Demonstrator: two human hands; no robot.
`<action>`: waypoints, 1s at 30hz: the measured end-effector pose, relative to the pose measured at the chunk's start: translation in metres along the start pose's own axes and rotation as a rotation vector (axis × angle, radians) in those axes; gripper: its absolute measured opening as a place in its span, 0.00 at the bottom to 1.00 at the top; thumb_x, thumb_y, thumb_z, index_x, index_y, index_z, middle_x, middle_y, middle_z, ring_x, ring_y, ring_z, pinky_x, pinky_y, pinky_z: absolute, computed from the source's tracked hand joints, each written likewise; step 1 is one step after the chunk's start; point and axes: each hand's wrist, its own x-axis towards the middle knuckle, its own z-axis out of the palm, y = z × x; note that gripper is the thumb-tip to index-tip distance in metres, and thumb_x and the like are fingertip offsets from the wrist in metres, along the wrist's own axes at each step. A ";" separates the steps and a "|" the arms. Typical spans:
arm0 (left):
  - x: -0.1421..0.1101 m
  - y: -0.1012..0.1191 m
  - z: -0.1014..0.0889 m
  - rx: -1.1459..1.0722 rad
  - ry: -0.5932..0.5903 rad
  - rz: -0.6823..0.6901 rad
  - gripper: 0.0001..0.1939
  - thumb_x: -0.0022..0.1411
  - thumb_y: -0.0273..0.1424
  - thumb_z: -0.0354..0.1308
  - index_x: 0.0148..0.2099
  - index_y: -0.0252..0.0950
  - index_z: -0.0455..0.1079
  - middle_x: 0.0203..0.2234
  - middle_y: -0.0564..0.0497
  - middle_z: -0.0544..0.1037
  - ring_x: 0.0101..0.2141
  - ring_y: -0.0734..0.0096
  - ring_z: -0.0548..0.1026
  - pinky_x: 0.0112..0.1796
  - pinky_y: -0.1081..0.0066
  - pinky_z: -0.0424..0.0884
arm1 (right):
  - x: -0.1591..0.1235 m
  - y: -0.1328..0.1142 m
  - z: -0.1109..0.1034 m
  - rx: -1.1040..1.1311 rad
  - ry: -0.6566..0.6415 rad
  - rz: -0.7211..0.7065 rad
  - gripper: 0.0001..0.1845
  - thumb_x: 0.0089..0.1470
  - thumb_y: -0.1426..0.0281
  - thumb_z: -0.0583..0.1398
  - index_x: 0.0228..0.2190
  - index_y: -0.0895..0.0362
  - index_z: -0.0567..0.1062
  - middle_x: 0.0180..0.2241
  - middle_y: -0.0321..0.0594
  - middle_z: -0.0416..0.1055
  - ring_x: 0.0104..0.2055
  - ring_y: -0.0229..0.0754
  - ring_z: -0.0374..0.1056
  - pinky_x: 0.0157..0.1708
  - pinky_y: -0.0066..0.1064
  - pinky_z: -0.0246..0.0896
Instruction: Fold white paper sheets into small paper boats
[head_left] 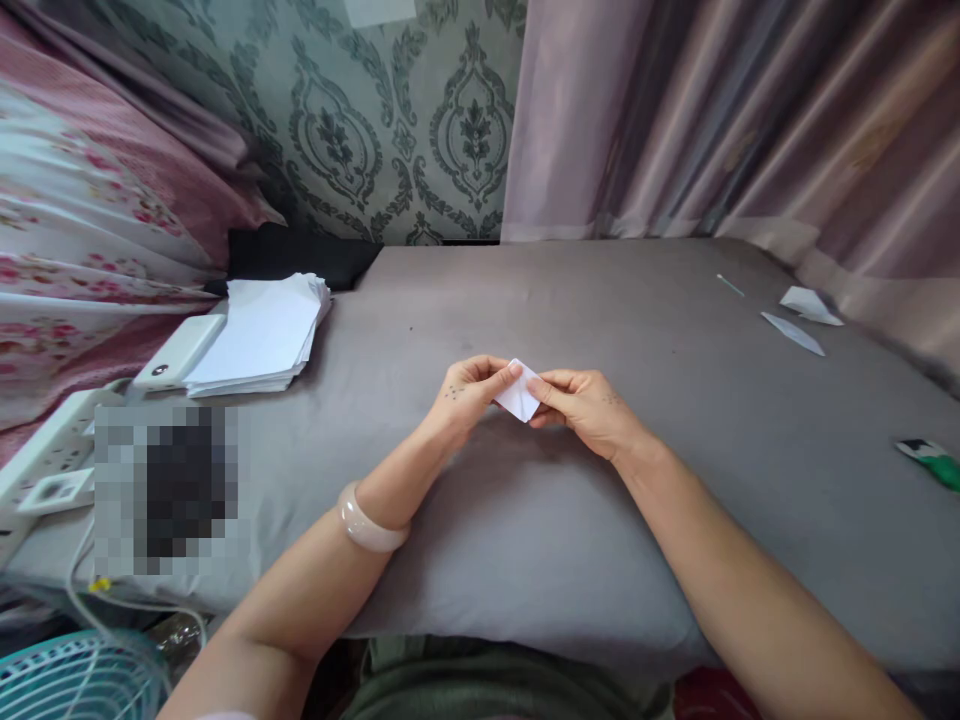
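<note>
The left hand (474,385) and right hand (585,400) pinch a small white paper (519,398) between them, thumbs on its near face, fingers curled behind, each grip closed on its edge. It is held above the middle of the grey cloth (465,290), right of the paper stack (259,330).
</note>
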 end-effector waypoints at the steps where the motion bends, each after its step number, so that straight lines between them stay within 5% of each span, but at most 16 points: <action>1: 0.000 0.000 0.000 0.002 -0.022 -0.025 0.19 0.52 0.44 0.67 0.31 0.31 0.73 0.23 0.50 0.75 0.24 0.75 0.71 0.26 0.74 0.65 | 0.000 -0.001 0.000 -0.009 0.014 0.017 0.18 0.46 0.56 0.68 0.33 0.57 0.82 0.32 0.41 0.78 0.31 0.36 0.72 0.32 0.28 0.73; 6: 0.000 -0.001 0.001 0.138 -0.080 0.006 0.21 0.54 0.47 0.64 0.30 0.32 0.71 0.19 0.53 0.70 0.19 0.80 0.65 0.19 0.78 0.58 | 0.000 -0.001 0.001 -0.011 0.016 0.060 0.16 0.45 0.57 0.69 0.30 0.57 0.82 0.30 0.40 0.78 0.28 0.35 0.71 0.30 0.27 0.73; 13: -0.002 -0.006 0.005 0.168 0.126 0.184 0.19 0.57 0.45 0.62 0.31 0.33 0.69 0.18 0.57 0.66 0.18 0.82 0.61 0.19 0.78 0.57 | -0.001 0.002 0.021 0.192 0.079 0.184 0.18 0.50 0.55 0.66 0.28 0.59 0.79 0.26 0.42 0.77 0.27 0.36 0.73 0.27 0.25 0.73; 19: -0.001 -0.005 0.006 0.181 0.147 0.193 0.20 0.59 0.47 0.59 0.29 0.33 0.68 0.18 0.56 0.65 0.19 0.81 0.62 0.20 0.77 0.58 | -0.004 0.001 0.024 -0.004 0.204 0.073 0.16 0.49 0.58 0.67 0.23 0.58 0.76 0.20 0.38 0.74 0.19 0.32 0.68 0.20 0.23 0.67; 23: -0.001 -0.007 0.004 0.184 0.112 0.160 0.20 0.57 0.48 0.60 0.30 0.34 0.68 0.18 0.57 0.64 0.19 0.81 0.60 0.20 0.77 0.56 | -0.004 -0.001 0.019 -0.041 0.181 0.083 0.17 0.50 0.58 0.67 0.23 0.59 0.76 0.20 0.39 0.74 0.19 0.33 0.67 0.20 0.24 0.67; 30: -0.001 -0.010 0.005 0.222 0.225 0.253 0.19 0.57 0.46 0.61 0.29 0.35 0.67 0.19 0.57 0.65 0.20 0.80 0.60 0.21 0.76 0.56 | -0.008 -0.005 0.028 0.105 0.120 0.128 0.15 0.52 0.59 0.66 0.25 0.59 0.77 0.25 0.42 0.77 0.23 0.34 0.71 0.23 0.24 0.71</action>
